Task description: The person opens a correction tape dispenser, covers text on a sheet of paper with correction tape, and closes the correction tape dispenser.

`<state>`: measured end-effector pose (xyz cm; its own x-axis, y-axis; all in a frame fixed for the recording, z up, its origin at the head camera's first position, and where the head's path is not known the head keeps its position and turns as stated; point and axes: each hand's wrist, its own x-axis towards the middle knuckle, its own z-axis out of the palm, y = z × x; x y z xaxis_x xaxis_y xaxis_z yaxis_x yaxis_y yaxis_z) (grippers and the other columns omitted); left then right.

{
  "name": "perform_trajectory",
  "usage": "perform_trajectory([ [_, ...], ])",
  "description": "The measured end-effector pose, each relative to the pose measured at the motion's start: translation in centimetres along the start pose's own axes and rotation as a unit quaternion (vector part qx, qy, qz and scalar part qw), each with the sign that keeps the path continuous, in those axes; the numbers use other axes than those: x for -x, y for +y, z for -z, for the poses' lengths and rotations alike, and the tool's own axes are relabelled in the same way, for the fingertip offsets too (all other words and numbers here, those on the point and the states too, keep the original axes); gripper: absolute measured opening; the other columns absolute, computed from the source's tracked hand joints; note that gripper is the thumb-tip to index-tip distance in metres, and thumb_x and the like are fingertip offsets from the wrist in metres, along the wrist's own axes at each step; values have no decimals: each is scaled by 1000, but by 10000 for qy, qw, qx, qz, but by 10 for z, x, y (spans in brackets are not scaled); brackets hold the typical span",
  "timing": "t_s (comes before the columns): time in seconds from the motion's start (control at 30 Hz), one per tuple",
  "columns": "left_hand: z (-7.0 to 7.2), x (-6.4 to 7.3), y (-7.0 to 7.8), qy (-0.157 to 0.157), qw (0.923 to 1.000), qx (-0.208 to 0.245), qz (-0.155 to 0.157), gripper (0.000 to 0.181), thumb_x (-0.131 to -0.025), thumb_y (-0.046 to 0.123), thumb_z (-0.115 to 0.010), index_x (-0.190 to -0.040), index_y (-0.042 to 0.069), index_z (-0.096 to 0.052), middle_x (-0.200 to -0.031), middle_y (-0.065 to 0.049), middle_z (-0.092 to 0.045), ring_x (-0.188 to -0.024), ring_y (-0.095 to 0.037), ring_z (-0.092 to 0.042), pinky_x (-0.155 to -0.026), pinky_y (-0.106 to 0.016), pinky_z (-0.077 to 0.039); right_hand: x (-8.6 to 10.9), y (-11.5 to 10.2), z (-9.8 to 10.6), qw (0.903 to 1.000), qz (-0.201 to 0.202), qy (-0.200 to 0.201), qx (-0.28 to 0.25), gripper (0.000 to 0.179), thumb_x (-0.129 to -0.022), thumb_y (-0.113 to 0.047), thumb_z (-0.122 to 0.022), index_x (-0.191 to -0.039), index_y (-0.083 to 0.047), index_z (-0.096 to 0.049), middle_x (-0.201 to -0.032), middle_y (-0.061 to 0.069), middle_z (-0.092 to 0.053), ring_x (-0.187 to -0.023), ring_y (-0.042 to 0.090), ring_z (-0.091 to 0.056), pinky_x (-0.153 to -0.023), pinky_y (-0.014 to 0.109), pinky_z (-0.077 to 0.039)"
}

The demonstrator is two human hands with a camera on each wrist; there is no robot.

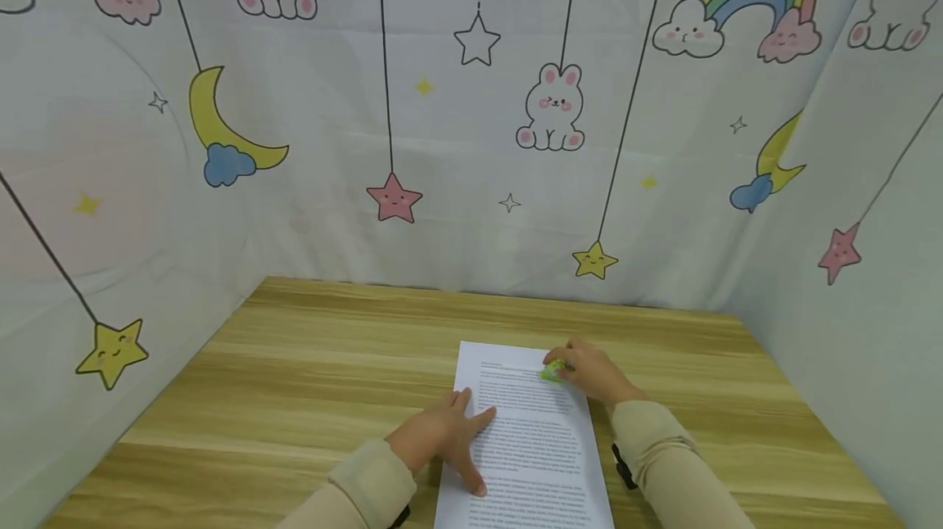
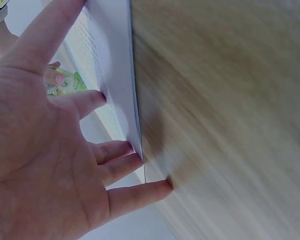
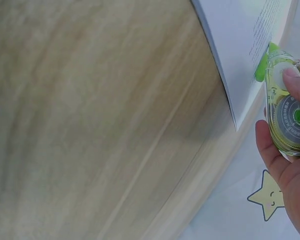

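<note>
Green correction tape [image 1: 552, 371], one, in right hand [image 1: 592, 371]; left hand [image 1: 445, 432] wide on one page [image 1: 534, 451].

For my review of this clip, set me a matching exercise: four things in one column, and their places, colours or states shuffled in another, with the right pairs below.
Column one
1. Left hand
2. Right hand
3. Tape dispenser
4. Printed paper

Column two
A. White with lines of dark text, lying on the wood-grain tabletop
B. Gripping something near the page's top right corner
C. Green and see-through
D. Fingers spread at the page's left edge

Right pairs: 1-D, 2-B, 3-C, 4-A
</note>
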<state>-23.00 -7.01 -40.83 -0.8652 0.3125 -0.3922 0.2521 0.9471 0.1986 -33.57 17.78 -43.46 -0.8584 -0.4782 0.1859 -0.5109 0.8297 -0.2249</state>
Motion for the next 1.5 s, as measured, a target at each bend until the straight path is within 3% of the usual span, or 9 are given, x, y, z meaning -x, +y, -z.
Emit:
perform_trajectory([
  [0.27, 0, 1, 2, -12, 10000, 61, 44, 100, -57, 55, -80, -142, 36, -32, -154, -13, -15, -141, -32, -16, -104, -58, -31, -2, 0, 0, 9999, -37, -124, 5, 21, -83, -12, -67, -102, -22, -67, -88, -3, -54, -78, 12, -48, -68, 31, -42],
  [0.63, -1, -1, 1, 68, 9999, 93, 44, 100, -55, 55, -81, -141, 36, -33, -153, -13, -17, -140, -34, -18, -102, -58, -32, -7, -3, 7, 9975, 546, -320, 318, 20, -83, -6, -65, -99, -18, -65, -78, -2, -46, -68, 12, -39, -61, 25, -34],
  [0.97, -1, -1, -1, 184, 9998, 74, 5, 100, -54, 54, -82, -141, 34, -35, -152, -14, -19, -139, -34, -21, -101, -59, -33, -9, -2, 9, 9968, 500, -532, 309, 19, -84, -8, -64, -99, -19, -66, -77, -3, -44, -69, 12, -38, -63, 26, -33],
  [1.3, 0, 0, 2, 58, 10000, -39, 64, 99, -56, 55, -80, -141, 36, -34, -153, -12, -18, -140, -33, -20, -101, -57, -35, -8, 4, 8, 9970, 443, -609, 158, 19, -84, -7, -64, -99, -18, -66, -77, -3, -45, -69, 12, -38, -61, 25, -34],
  [1.5, -1, -1, 1, 73, 9999, 23, 82, 99, -56, 55, -80, -141, 37, -34, -153, -12, -18, -140, -33, -20, -100, -58, -34, -5, 12, 11, 9964, 657, -473, 250, 19, -83, -6, -64, -98, -17, -66, -76, -2, -45, -68, 12, -38, -61, 24, -34],
])
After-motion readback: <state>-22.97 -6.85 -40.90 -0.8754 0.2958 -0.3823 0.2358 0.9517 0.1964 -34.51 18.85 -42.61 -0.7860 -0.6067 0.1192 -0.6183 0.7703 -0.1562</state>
